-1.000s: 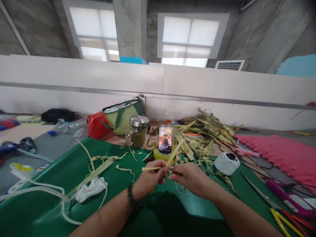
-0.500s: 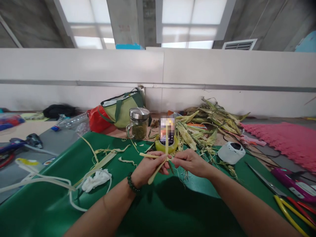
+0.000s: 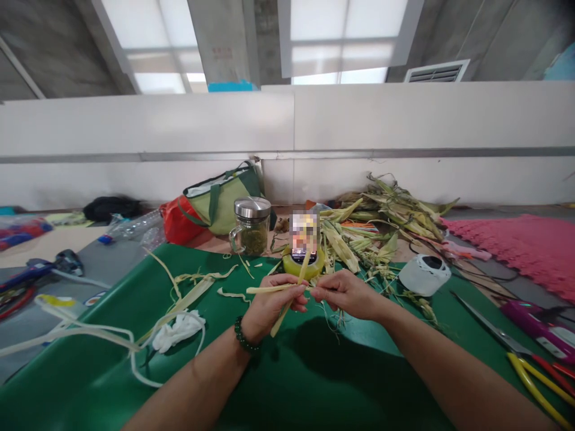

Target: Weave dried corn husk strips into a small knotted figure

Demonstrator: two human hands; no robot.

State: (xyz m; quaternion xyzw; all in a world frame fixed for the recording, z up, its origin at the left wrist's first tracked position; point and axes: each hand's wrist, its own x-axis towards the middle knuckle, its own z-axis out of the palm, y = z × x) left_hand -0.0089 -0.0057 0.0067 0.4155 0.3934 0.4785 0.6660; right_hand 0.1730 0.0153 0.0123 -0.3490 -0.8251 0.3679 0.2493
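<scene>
Pale husk strips (image 3: 267,290) are clamped between the thumb and curled fingers of the left hand (image 3: 275,301), and their inner end is pinched at the crossing by the thumb and forefinger of the right hand (image 3: 344,293). The strips are held above the middle of a green mat (image 3: 363,389), just on the near side of a phone (image 3: 304,240); they are flat, narrow and cream-yellow, one pointed left, another laid slantwise from far right to near left. A dark green bead bracelet (image 3: 245,336) is worn on the left wrist. The phone is propped upright in a yellow-green ring (image 3: 290,269); its screen is partly pixelated, and the lines of text low on it are too small to be read. Loose husk pieces (image 3: 197,296) and a crumpled white cloth (image 3: 178,331) are scattered to the left. On the far side, a lidded glass mug (image 3: 252,233) is set beside a green tote bag (image 3: 224,206), and a heap of corn husks (image 3: 404,209) is piled to the right. Along the right, a white hollow roll (image 3: 422,278), long-bladed scissors (image 3: 492,328) and a purple tool (image 3: 534,323) are laid out, the tool's pale label being unreadable. Faint reddish marks are borne by the far pillar (image 3: 224,24), likewise illegible.
</scene>
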